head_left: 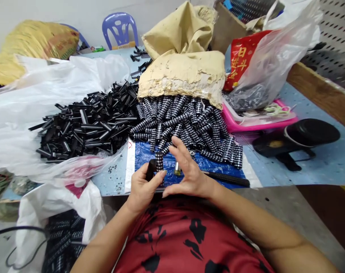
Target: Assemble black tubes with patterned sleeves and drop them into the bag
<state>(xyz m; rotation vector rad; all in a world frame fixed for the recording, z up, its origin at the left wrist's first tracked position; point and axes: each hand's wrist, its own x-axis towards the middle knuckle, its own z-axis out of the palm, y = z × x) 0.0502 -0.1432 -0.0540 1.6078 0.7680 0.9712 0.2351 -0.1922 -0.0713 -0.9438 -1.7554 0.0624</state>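
Observation:
My left hand (pixel 144 185) is closed around a black piece (pixel 151 168) and a black tube with a white pattern (pixel 159 162), held upright. Just right of it, my right hand (pixel 189 174) has its fingers spread, with nothing seen between them. A small metal cylinder (pixel 177 168) stands on the blue sheet (pixel 142 149) behind my right hand. Beyond both hands lies a heap of patterned tubes (pixel 186 125), spilling from a cream sack (pixel 183 72). To its left is a pile of plain black pieces (pixel 89 129).
A black-handled tool (pixel 229 179) lies on the sheet at the right. Farther right are a pink tray (pixel 246 127) and a black cylindrical object (pixel 297 138). White plastic (pixel 47 94) covers the left side. An open white bag (pixel 33 212) with patterned tubes sits at the lower left.

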